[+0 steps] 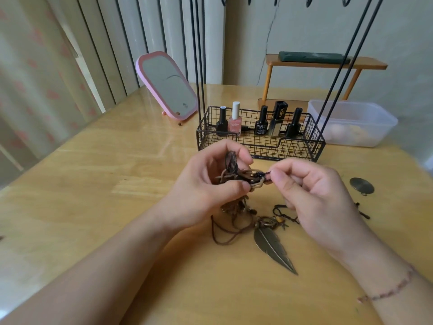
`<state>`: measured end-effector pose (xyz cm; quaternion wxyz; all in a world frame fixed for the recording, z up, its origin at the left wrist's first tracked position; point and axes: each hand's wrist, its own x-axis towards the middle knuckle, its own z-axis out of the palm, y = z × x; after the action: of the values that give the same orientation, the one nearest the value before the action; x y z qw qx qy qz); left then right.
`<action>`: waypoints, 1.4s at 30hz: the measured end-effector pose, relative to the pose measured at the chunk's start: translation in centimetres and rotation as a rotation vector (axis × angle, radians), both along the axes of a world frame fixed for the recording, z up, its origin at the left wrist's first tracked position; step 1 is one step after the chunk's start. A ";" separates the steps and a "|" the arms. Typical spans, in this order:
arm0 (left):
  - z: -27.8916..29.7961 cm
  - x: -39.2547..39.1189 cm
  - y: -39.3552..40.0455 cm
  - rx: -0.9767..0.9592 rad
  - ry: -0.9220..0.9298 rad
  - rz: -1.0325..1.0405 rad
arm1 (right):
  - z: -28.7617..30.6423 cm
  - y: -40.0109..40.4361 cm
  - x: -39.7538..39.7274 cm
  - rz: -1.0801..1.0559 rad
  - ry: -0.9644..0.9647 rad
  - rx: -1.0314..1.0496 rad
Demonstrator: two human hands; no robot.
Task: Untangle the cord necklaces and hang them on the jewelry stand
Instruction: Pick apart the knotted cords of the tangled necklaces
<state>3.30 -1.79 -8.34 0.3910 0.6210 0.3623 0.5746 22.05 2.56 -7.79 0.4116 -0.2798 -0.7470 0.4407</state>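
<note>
A: Where are the cord necklaces (236, 181)?

B: Bunched in a brown tangle above the wooden table (121, 165), held up between both hands. The left hand (210, 184) is curled around the bulk of the knot, thumb under it and fingers arched over the top. The right hand (311, 191) pinches a short dark strand between thumb and forefinger, just beside a pale ring in the tangle.

A: Is all of it off the table?

B: No — loose ends trail down from the left hand and lie on the wood. A bronze feather pendant (274, 247) rests flat there with small beads at its top, between the two wrists. A round bronze disc pendant (362, 186) lies apart, to the right of the right hand.

A: And the jewelry stand (260, 134)?

B: Directly behind the hands. Its base is a black wire basket, and thin black rods rise from both ends out of the top of the view. A few hooks show at the upper edge; I cannot tell whether anything hangs on them.

A: What is in the basket?

B: Five upright bottles in a row — three black ones, a pink nail polish bottle (235, 124) with a white cap, and a tall black and gold one.

A: Anything else?

B: A pink-framed mirror (167, 86) leans back at the left, a clear plastic container (351, 123) sits at the right, and a small wooden shelf (325, 63) stands behind.
</note>
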 end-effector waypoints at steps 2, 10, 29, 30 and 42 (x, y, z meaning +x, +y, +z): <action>0.0 -0.1 0.0 -0.017 -0.064 -0.063 | 0.0 -0.1 0.0 0.021 -0.014 0.029; -0.1 0.1 0.1 -0.041 -0.154 -0.128 | -0.4 0.0 0.3 -0.017 -0.071 0.290; 0.4 0.3 -0.4 -0.042 0.054 -0.079 | -0.4 -0.3 0.1 -0.036 0.048 0.238; 0.5 0.3 -0.5 -0.042 0.057 -0.082 | -0.4 -0.2 0.2 -0.036 0.058 0.233; 0.2 0.5 -0.3 -0.025 0.159 -0.030 | 0.0 0.1 0.1 -0.092 0.214 0.282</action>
<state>3.76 -2.06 -8.18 0.3774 0.6651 0.3900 0.5129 22.19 2.67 -7.80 0.5437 -0.2048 -0.7397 0.3396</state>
